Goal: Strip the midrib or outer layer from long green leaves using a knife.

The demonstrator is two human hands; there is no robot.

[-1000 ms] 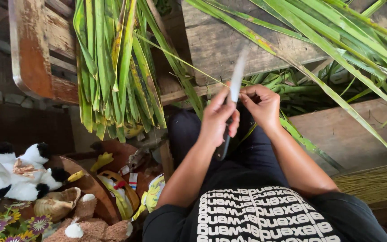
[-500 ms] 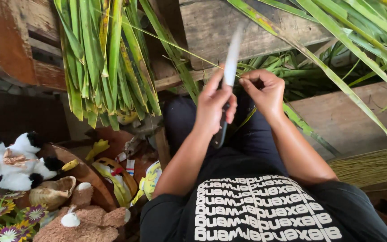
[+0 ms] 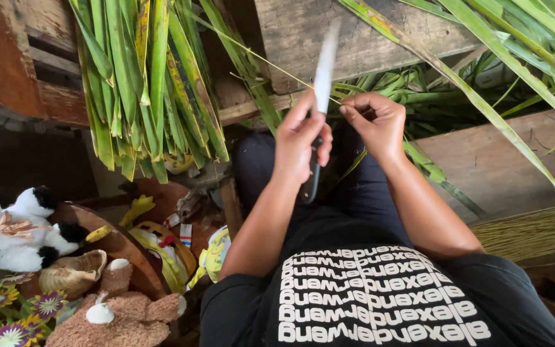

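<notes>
The left hand (image 3: 298,142) has its grip closed around the dark handle of a knife (image 3: 321,96), whose pale blade points up and away from the body and looks blurred. The right hand (image 3: 375,122) sits just beside it, its grip narrow — thumb and fingers pinched on a thin pale leaf strip (image 3: 271,64) that runs up and to the left from the fingers, crossing behind the blade. Both hands hover above the person's lap, over dark trousers, in front of a weathered wooden bench (image 3: 367,45).

A bundle of long green leaves (image 3: 142,83) hangs down at the bench's left end, some blades yellowed and spotted. More long green fronds (image 3: 502,71) spread across the upper right, one crossing down toward the right edge. A heap of thin straw-coloured ribs (image 3: 534,231) lies on a plank to the right of the person's arm. At lower left — well apart from the hands — sit a black and white plush toy (image 3: 14,231) and a brown plush toy (image 3: 123,315)
</notes>
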